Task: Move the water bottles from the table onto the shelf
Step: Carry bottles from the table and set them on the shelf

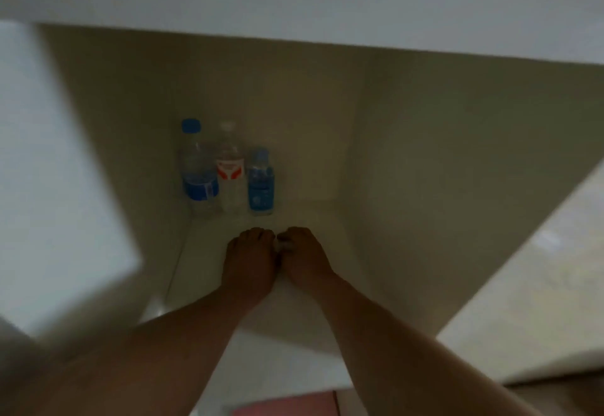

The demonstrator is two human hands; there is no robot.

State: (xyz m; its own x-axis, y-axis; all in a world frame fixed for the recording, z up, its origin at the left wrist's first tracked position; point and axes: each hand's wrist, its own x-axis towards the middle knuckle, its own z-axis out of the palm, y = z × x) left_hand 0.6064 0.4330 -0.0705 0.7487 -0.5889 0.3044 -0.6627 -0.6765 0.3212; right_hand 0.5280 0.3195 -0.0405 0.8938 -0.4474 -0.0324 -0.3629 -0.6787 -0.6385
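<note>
Three water bottles stand upright at the back left of the pale shelf compartment [327, 219]: a tall one with a blue cap and blue label [197, 170], a clear one with a red and white label [230, 170], and a short blue-labelled one [260, 183]. My left hand [250, 258] and my right hand [307, 258] reach into the compartment side by side, just in front of those bottles. Their fingers curl round a small pale, clear thing between them, seemingly another water bottle [281, 245], mostly hidden by the hands. The picture is dim and blurred.
A thick white shelf board [294, 16] spans the top of the compartment. A white side panel [49, 170] rises at the left and a pale slanted surface [523, 285] lies at the right. The compartment floor right of the bottles is bare. A pinkish patch [287, 404] shows at the bottom.
</note>
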